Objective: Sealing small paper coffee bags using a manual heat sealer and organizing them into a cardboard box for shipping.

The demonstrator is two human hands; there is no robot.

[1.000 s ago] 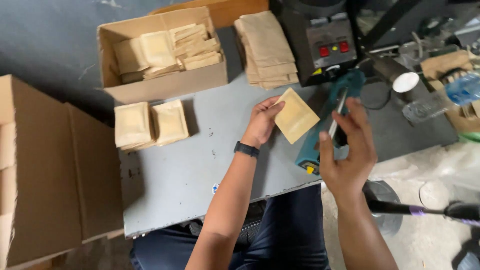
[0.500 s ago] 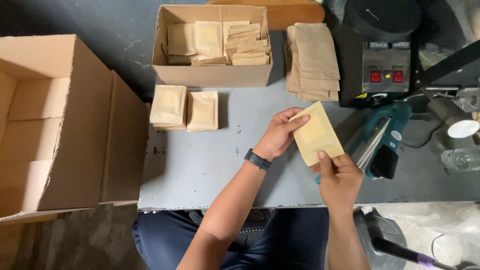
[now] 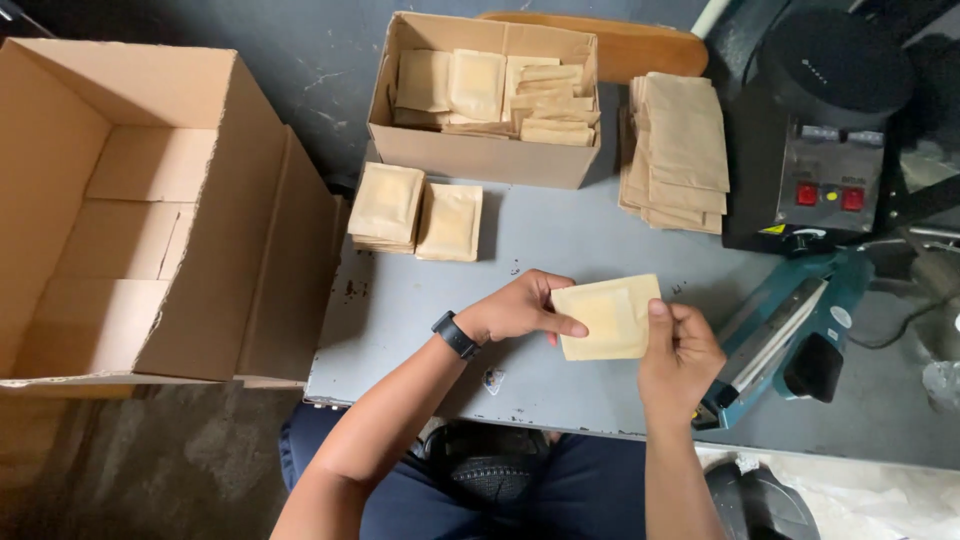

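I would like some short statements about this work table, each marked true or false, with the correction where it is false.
1. Both hands hold one tan pouch above the grey table. True.
2. The left hand wears a dark wristband. True.
3. The small cardboard box at the back is empty. False: it holds tan pouches.
4. The big cardboard box on the left is full of pouches. False: no pouches show inside it.
5. A stack of flat tan bags lies between the small box and the black machine. True.
6. The right hand rests on the teal sealer. False: it grips the pouch.
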